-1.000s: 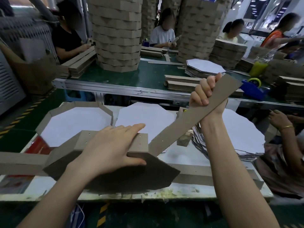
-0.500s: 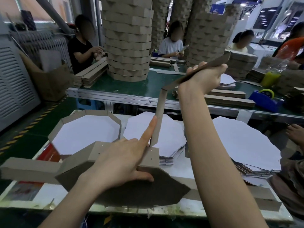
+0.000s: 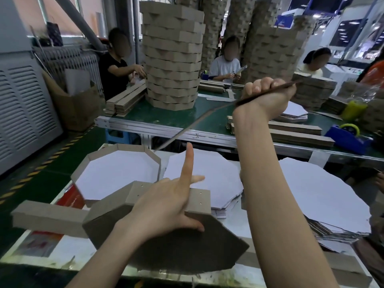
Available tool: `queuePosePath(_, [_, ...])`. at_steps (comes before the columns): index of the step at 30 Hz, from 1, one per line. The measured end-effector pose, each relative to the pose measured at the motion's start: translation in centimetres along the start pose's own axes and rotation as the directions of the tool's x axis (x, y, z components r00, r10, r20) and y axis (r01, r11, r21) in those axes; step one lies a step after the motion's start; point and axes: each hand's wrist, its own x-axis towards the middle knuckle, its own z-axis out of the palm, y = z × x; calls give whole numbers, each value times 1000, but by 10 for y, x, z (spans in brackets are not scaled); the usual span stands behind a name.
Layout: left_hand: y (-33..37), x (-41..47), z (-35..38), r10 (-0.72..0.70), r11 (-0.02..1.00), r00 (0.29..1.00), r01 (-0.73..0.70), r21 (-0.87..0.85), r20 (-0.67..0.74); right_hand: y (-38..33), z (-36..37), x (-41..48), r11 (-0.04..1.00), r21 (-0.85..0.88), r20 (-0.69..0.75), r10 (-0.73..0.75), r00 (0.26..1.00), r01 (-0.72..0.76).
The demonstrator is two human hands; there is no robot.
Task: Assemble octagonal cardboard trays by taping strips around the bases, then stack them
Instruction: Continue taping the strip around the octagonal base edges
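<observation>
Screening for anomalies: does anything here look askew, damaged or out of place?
The right-hand pile of white octagon sheets is askew: its lower sheets fan out raggedly. Nothing else stands out.

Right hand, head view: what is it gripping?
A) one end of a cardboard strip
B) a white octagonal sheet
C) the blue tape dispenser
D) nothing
A: the right hand is curled round the end of the cardboard strip and holds it up above the table, while the blue tape dispenser sits untouched on the green bench.
</observation>
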Motion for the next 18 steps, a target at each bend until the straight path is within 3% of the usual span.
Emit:
queuePosePath(6, [-8, 4, 1, -105, 991, 993, 100, -93, -50, -20, -54, -5, 975, 94, 26, 200, 979, -201])
queuePosePath(9, [-8, 9, 0, -137, 990, 990, 136, -40, -25, -31, -85, -1, 943, 123, 132, 293, 947, -309])
queuePosePath(15, [-17, 14, 2, -136, 989, 991, 135, 60, 13, -64, -155, 11, 881, -222, 167, 457, 874, -418])
queuePosePath(18, [-16, 17, 3, -135, 989, 990, 133, 68, 25, -82, -188, 15, 822, -253, 82, 544, 835, -510])
